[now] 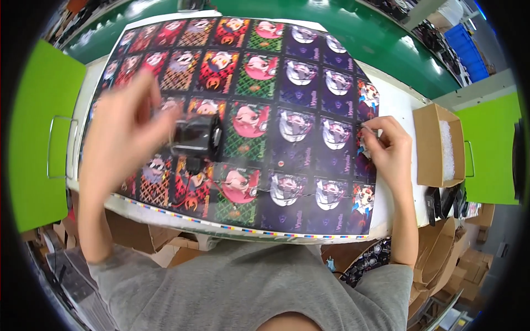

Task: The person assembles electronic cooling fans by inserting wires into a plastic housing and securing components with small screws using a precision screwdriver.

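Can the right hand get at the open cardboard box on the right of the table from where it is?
Probably yes. The right hand rests at the printed sheet's right edge, and only bare white table lies between it and the cardboard box.

Open cardboard box (433, 146) at counter's (395, 99) right end, white material inside. Black small items (444, 201) just below the box. Green panels with metal handles, one left (41, 132), one right (491, 157). Green floor (381, 38) beyond the counter. Blue crate (466, 49) top right. Cardboard boxes (441, 265) stacked under the counter.
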`<state>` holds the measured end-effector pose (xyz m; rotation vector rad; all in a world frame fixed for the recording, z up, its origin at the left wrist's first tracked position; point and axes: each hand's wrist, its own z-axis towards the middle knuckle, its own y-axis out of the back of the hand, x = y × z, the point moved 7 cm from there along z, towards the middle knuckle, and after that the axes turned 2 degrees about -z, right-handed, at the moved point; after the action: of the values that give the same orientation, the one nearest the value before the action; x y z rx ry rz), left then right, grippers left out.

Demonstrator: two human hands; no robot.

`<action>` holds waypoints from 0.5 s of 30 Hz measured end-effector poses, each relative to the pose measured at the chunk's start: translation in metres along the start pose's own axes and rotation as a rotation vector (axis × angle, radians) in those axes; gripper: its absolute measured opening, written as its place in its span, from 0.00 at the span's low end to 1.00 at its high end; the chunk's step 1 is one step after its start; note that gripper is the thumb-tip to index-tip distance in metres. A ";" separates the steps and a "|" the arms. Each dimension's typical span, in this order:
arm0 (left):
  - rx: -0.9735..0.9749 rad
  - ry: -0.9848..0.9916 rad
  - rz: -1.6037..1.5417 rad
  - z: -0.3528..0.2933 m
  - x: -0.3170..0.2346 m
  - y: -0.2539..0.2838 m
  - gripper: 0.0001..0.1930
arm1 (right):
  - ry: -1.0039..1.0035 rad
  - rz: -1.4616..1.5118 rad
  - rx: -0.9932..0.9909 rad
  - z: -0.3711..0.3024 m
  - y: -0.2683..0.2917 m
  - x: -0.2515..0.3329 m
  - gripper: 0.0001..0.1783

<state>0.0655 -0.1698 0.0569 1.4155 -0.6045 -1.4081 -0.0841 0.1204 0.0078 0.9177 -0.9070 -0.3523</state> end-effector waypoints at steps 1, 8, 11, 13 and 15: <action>0.077 0.052 -0.020 -0.027 0.002 -0.005 0.16 | -0.009 0.059 -0.009 0.001 0.001 -0.001 0.04; -0.105 -0.123 -0.040 -0.124 -0.006 -0.046 0.08 | 0.041 0.387 0.014 0.016 -0.009 0.032 0.06; -0.196 -0.207 -0.001 -0.132 -0.015 -0.043 0.10 | 0.076 0.418 0.082 0.019 -0.018 0.034 0.05; -0.397 -0.378 0.256 -0.136 -0.031 -0.027 0.13 | 0.065 0.447 0.082 0.021 -0.019 0.031 0.05; -0.436 -0.472 0.318 -0.131 -0.040 -0.018 0.15 | 0.051 0.481 0.085 0.020 -0.020 0.030 0.05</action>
<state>0.1749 -0.0893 0.0339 0.6137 -0.7279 -1.5033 -0.0804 0.0794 0.0131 0.7520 -1.0670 0.1217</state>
